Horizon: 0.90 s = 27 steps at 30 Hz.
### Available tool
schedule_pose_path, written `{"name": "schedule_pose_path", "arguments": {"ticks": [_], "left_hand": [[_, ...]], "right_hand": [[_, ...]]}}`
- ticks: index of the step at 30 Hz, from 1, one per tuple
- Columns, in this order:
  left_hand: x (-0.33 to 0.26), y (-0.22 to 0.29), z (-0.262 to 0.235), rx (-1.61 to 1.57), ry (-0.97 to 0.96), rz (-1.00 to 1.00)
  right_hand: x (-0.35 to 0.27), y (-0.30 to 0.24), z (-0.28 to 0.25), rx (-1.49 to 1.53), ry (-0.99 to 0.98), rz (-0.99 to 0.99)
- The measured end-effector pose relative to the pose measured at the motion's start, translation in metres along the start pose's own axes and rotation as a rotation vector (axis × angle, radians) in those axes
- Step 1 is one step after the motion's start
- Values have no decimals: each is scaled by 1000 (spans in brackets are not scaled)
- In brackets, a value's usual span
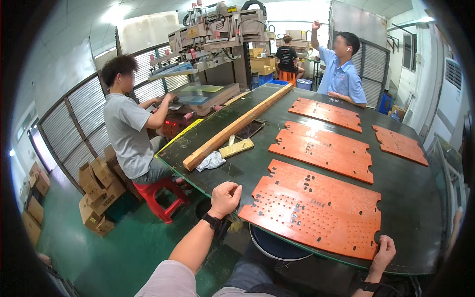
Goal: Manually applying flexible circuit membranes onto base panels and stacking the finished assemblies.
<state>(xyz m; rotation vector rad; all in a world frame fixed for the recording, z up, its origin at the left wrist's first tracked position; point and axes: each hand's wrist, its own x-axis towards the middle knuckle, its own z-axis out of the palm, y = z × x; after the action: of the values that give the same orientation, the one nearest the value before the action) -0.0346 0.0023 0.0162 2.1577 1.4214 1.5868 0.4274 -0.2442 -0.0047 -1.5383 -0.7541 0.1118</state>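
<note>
An orange perforated board (316, 210) with small black patches lies flat at the table's near edge, its front holes dense. My left hand (226, 198), with a dark watch at the wrist, is raised just beyond the board's left corner. Its fingers are curled in and nothing shows in them. At the near right corner my right hand (385, 252) has curled fingers against the board's edge; its thumb side is partly hidden. Farther back lie a second orange board (321, 151), a third orange board (325, 114) and, to the right, a smaller-looking orange board (400, 144).
The dark tabletop (408, 208) carries a long wooden beam (237, 127), a short wood block (236, 148) and a crumpled cloth (211, 162). A person in grey (127, 123) sits on a red stool (161, 195) by a printing machine (213, 96). Another person in blue (341, 74) leans at the far edge.
</note>
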Motion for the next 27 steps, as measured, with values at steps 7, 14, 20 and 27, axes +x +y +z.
{"name": "schedule_pose_path", "arguments": {"ticks": [7,14,20,27], "left_hand": [[2,2,-2,-7,1,-8],[0,-1,-1,-19,0,-26],[-1,0,-2,-51,25,11],[1,3,-3,-37,-10,-8]], "right_hand": [[1,-3,1,9,-7,32],[2,3,0,0,-2,4],[1,0,0,-58,-5,-35],[0,-5,3,-9,-10,-36]]}}
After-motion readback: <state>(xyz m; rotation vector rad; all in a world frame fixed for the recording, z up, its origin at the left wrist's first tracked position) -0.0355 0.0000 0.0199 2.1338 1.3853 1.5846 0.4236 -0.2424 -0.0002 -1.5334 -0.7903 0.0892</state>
